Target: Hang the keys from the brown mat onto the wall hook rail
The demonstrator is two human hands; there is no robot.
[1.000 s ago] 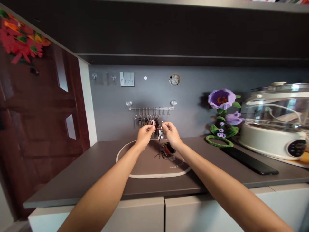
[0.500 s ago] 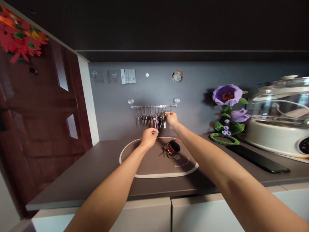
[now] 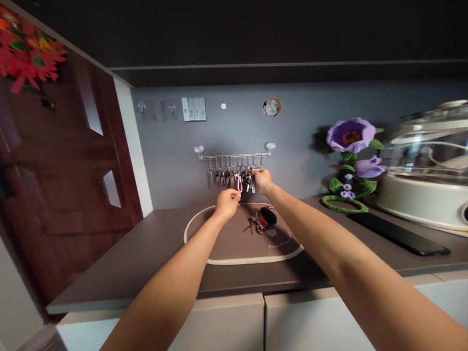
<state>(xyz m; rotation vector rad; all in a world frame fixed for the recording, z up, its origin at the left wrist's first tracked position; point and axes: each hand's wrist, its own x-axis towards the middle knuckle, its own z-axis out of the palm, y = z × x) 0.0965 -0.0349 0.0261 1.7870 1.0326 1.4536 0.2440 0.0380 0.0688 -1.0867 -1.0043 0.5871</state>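
Note:
A clear rail (image 3: 234, 156) with hooks is fixed to the grey wall, and several bunches of keys (image 3: 222, 176) hang from it. My left hand (image 3: 227, 202) is pinched at the lower end of a pink strap (image 3: 240, 183) hanging among the keys. Higher and to the right, the fingertips of my right hand (image 3: 263, 180) are closed at the edge of a key ring (image 3: 251, 168) on one of the right-hand hooks. Below that ring hangs a small black and white charm (image 3: 248, 183). My fingers partly hide what they grip.
On the counter, a brown mat (image 3: 219, 246) carries a key bunch with a black and red pouch (image 3: 268, 216). To the right are a black phone (image 3: 398, 234), purple felt flowers (image 3: 351, 135) and a white appliance (image 3: 424, 195). A dark cabinet (image 3: 234, 36) overhangs.
The view has shifted slightly. The pink strap now shows as an open loop above my left fingertips, and my right fingers sit a little farther from the hanging charm. Both hands stay at the rail.

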